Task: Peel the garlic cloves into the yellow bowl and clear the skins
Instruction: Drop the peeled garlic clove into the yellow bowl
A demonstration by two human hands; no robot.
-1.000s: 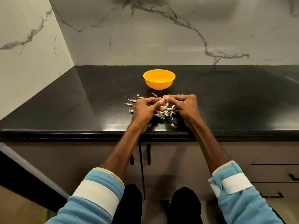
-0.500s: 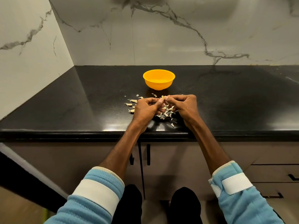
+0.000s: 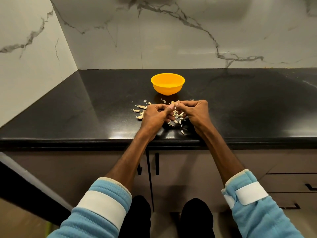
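Just below the middle of the frame, both hands meet over the black counter, close to its front edge. The left hand and the right hand are curled inward, knuckles up, with their fingertips brought together. Between the thumbs and forefingers they pinch a small pale garlic clove, of which only a sliver shows, so I cannot tell how much skin is on it.

Under and between the hands lies a loose scatter of papery skins, with one stray flake nearer the counter's edge. To the left of the left hand, a few more cloves lie on the counter, some just beside the knuckles.

The yellow bowl stands upright above the hands in the frame, farther back on the counter and near the skins but apart from both hands. From this angle its bottom is hidden.

Behind the counter, a white marble wall with grey veins fills the top of the frame and turns a corner at the upper left. Below the counter's edge are brown cabinet doors with dark upright handles; drawers sit at the lower right. Light blue sleeves, each with a white band, cover the forearms at the bottom of the frame.
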